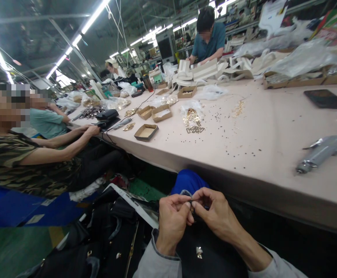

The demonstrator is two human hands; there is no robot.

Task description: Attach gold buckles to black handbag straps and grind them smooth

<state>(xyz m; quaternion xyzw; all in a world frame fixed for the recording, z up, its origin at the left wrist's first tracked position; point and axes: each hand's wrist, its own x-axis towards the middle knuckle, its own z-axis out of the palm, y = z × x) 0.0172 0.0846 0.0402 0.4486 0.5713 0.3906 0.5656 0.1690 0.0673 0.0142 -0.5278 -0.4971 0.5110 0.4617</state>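
Note:
My left hand (172, 220) and my right hand (215, 214) meet low in front of me, below the table edge. Both pinch a small part between their fingertips (191, 206); it is too small and hidden to name. Under my hands lies a black bag (211, 255) in my lap, with a small metal fitting (199, 252) on its surface. More black bags (104, 239) are piled to my left.
A long pale table (258, 127) holds small cardboard trays (146, 132), gold metal fittings (192, 117), scattered rivets, a grey power tool (320, 152) and a dark phone (325, 99). Seated people work at the left, one stands at the far side.

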